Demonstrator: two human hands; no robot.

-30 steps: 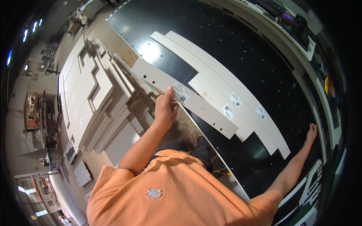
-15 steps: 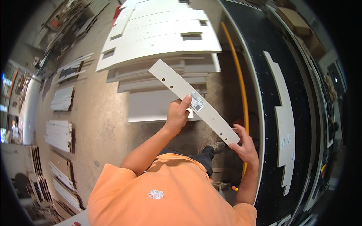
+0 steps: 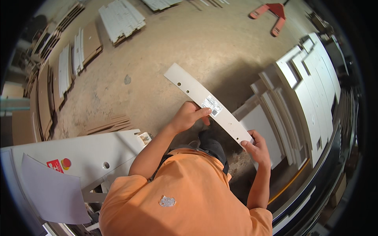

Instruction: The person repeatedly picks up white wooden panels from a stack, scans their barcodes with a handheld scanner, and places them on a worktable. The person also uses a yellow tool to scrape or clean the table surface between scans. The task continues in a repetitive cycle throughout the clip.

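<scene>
Board [image 3: 227,124] held over floor [image 3: 157,59]. Left hand [image 3: 189,117] clamped mid-length; right hand [image 3: 256,148], off it a second ago, now grips right-hand end, so load shared. View swung: stack of boards [image 3: 315,98] now at right.

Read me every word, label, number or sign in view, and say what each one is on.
White label on the pale board in the left hand and right hand: fine print, too small to read.
Red sign beside the red button on the white panel: pale marks, too small to read.
Grey patch on the orange shirt: no legible text.
Nothing else readable.
</scene>
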